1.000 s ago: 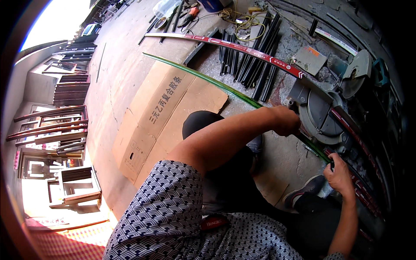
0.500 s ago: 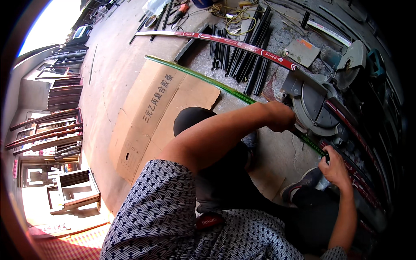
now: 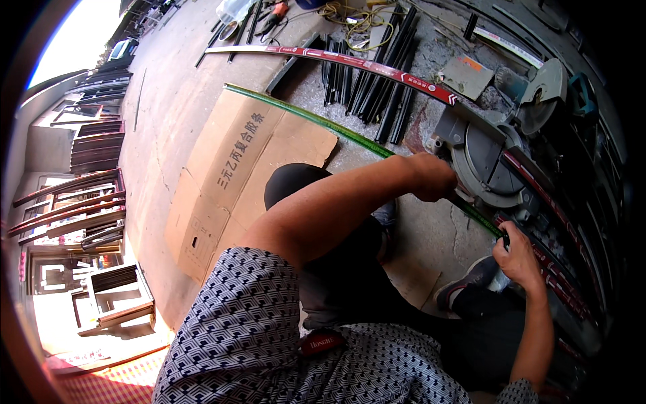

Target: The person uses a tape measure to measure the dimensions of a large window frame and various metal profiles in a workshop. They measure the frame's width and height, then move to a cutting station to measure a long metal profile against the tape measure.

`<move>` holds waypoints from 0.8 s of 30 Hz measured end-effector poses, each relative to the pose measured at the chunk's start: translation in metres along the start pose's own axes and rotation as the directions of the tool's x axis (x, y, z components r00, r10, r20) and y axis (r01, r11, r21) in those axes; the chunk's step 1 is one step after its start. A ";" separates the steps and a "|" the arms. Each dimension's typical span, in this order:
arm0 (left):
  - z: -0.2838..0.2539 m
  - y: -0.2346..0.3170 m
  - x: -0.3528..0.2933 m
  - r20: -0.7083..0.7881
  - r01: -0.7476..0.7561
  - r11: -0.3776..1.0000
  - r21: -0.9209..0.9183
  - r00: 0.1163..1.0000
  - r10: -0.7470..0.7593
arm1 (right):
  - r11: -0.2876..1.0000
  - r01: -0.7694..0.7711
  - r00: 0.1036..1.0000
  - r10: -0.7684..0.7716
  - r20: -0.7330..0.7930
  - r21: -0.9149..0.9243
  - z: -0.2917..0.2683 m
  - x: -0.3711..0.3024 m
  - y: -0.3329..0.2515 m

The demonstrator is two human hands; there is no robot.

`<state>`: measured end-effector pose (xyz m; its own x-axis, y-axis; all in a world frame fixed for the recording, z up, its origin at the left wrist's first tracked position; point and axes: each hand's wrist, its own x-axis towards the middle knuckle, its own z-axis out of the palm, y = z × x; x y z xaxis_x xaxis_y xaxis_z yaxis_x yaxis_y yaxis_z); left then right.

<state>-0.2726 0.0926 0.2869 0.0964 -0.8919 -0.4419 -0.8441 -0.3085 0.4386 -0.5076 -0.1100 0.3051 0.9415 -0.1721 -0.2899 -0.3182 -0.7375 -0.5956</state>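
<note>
The left hand (image 3: 432, 176) was closed around a long green strip (image 3: 330, 126), while the right hand (image 3: 518, 256) gripped it near the saw (image 3: 490, 161).

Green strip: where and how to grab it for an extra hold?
Probably the bare stretch of the green strip beyond the left hand, toward the far end. Come from above, fingers closing across its narrow width. It is long and slim, nothing covers it there, and the left hand and right hand both hold it nearer its other end.
</note>
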 end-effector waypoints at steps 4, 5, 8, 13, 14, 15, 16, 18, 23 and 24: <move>0.005 -0.004 0.003 0.004 -0.011 1.000 0.009 1.000 0.011 | 1.000 -0.012 1.000 0.012 0.005 0.002 0.001 0.001 -0.001; 0.006 -0.005 0.004 0.003 -0.015 1.000 0.007 1.000 0.015 | 1.000 -0.016 1.000 0.016 0.006 -0.001 0.000 0.001 -0.002; 0.007 -0.007 0.007 0.022 -0.037 0.998 0.045 0.999 0.036 | 1.000 -0.017 1.000 0.017 0.012 -0.005 0.002 0.001 0.002; 0.005 -0.004 0.007 0.039 -0.012 0.999 0.038 0.999 0.011 | 1.000 0.002 1.000 -0.002 0.000 -0.014 0.003 0.001 0.005; 0.004 -0.003 0.006 0.036 -0.007 1.000 0.029 0.999 0.006 | 1.000 0.000 1.000 0.000 0.000 -0.016 0.003 0.001 0.005; 0.002 -0.001 0.006 0.043 -0.003 1.000 0.030 0.999 0.002 | 1.000 -0.007 1.000 0.007 0.002 -0.017 0.002 0.001 0.005; 0.001 0.000 0.006 0.051 0.002 1.000 0.031 0.999 -0.004 | 1.000 -0.011 1.000 0.011 0.006 -0.017 0.002 0.001 0.004; 0.001 0.000 0.006 0.059 -0.001 0.999 0.034 0.998 -0.001 | 0.999 -0.030 0.999 0.030 0.015 -0.015 0.000 0.001 0.001; -0.001 0.002 0.004 0.077 -0.007 0.999 0.046 0.997 0.004 | 0.999 -0.035 0.999 0.035 0.014 -0.007 0.001 0.001 0.000; 0.000 0.001 0.004 0.072 -0.016 0.998 0.053 0.997 0.012 | 0.999 -0.037 0.999 0.037 0.018 -0.008 0.001 0.001 -0.001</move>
<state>-0.2731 0.0887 0.2855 0.0480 -0.8696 -0.4914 -0.8721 -0.2763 0.4038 -0.5065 -0.1088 0.3045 0.9267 -0.1877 -0.3255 -0.3521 -0.7358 -0.5784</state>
